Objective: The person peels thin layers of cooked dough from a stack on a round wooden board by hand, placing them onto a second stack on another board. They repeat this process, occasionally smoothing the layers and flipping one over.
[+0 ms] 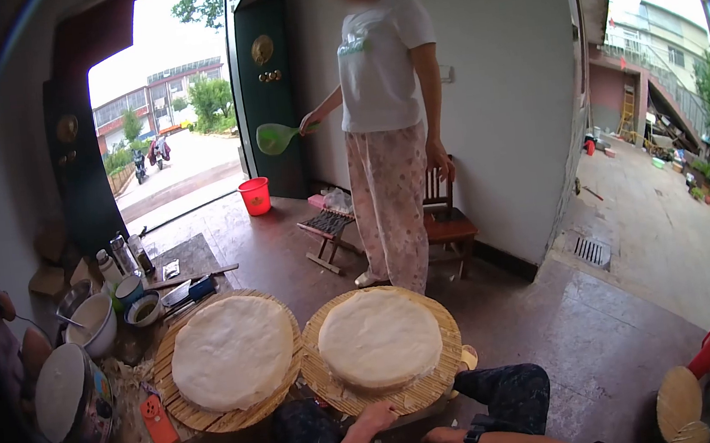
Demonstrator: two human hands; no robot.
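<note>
Two round woven trays sit in front of me, each carrying a wide flat disc of pale dough. My left hand [379, 414] rests on the front rim of the right tray [449, 359], its fingers curled over the edge, just below that dough disc [379, 338]. The left tray [186, 410] holds the larger dough disc [232, 350]. My right hand [438, 438] lies low by my knee, relaxed, with nothing in it. Both wrists wear dark straps.
Another person [385, 123] stands beyond the trays holding a green swatter [275, 136]. Bowls [95, 322], bottles, a knife [196, 278], a lidded pot [66, 394] and an orange object [159, 421] crowd the left. A red bucket [254, 196], stool and wooden chair [448, 216] stand behind.
</note>
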